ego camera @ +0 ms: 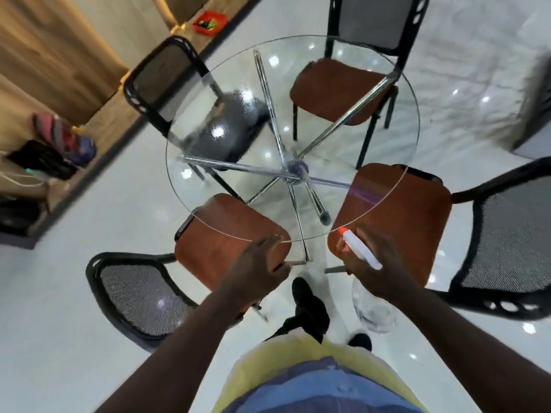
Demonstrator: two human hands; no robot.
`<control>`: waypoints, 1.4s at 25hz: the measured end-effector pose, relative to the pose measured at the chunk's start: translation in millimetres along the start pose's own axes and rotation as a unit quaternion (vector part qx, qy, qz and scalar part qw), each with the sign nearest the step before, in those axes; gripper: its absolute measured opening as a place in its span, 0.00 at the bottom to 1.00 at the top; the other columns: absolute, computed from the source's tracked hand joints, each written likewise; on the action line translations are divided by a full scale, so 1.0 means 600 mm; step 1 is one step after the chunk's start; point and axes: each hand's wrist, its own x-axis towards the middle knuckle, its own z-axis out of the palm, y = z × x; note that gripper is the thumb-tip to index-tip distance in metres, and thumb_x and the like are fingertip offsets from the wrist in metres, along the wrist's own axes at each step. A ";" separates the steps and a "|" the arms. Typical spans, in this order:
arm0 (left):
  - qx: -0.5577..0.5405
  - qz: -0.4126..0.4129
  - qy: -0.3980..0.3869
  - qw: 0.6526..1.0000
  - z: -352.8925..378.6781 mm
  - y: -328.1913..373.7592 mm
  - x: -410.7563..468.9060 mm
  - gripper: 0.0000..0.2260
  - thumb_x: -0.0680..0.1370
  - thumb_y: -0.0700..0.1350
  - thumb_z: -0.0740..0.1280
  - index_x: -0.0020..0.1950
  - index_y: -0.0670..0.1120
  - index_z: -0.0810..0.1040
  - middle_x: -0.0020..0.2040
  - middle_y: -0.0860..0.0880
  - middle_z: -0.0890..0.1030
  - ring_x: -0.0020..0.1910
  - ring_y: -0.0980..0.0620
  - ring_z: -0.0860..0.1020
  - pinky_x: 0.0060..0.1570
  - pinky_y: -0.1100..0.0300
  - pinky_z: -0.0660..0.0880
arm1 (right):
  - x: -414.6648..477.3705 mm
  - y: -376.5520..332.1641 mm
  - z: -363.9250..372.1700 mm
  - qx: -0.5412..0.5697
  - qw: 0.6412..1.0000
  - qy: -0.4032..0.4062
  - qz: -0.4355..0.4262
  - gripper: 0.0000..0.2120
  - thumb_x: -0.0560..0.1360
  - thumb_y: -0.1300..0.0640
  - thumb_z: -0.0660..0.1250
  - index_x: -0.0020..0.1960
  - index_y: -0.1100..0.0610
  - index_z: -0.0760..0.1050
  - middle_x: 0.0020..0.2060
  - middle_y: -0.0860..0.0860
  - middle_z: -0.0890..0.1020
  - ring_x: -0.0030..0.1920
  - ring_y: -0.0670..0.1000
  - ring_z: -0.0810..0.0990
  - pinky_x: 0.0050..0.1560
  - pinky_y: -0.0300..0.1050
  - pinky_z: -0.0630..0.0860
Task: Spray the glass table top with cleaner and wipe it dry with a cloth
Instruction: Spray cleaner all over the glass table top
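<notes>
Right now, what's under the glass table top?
Through the glass table top: crossed chrome legs, white floor, parts of four chair seats. Glare spots hide small patches.

right hand [376,265] holds spray bottle [359,249] beside round glass table [298,44].

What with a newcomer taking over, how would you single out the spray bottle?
Start at the round glass table ringed by four chairs. At its near edge, the right hand holds the spray bottle, unlike anything nearby: clear body, white head, orange nozzle.
</notes>
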 end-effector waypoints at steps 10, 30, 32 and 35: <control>-0.037 -0.036 -0.072 0.996 0.033 -0.054 0.163 0.32 0.77 0.56 0.72 0.78 0.47 0.69 0.76 0.48 0.73 0.73 0.45 0.72 0.72 0.55 0.69 | 0.165 0.031 -0.029 -0.117 0.990 -0.061 0.047 0.03 0.74 0.59 0.72 0.47 0.57 0.80 0.37 0.52 0.82 0.35 0.53 0.81 0.37 0.57 0.78; -0.024 -0.072 -0.066 0.995 0.068 0.103 0.285 0.27 0.77 0.52 0.73 0.73 0.44 0.72 0.71 0.47 0.75 0.66 0.46 0.76 0.64 0.52 0.75 | 0.288 0.184 -0.149 -0.107 0.983 -0.129 0.078 0.06 0.75 0.65 0.74 0.47 0.56 0.79 0.38 0.47 0.82 0.34 0.50 0.82 0.38 0.58 0.83; -0.021 -0.076 -0.062 0.995 0.076 0.114 0.287 0.25 0.76 0.52 0.73 0.69 0.43 0.74 0.68 0.46 0.76 0.64 0.45 0.78 0.62 0.48 0.77 | 0.294 0.197 -0.169 -0.111 0.984 -0.112 0.079 0.06 0.76 0.64 0.74 0.47 0.55 0.79 0.37 0.48 0.82 0.33 0.51 0.82 0.38 0.58 0.83; -0.026 -0.076 -0.054 0.995 0.084 0.127 0.288 0.26 0.77 0.53 0.72 0.70 0.43 0.73 0.69 0.47 0.76 0.66 0.46 0.77 0.63 0.49 0.76 | 0.301 0.210 -0.198 -0.100 0.984 -0.100 0.106 0.05 0.77 0.62 0.72 0.47 0.55 0.79 0.35 0.50 0.82 0.30 0.51 0.81 0.35 0.56 0.83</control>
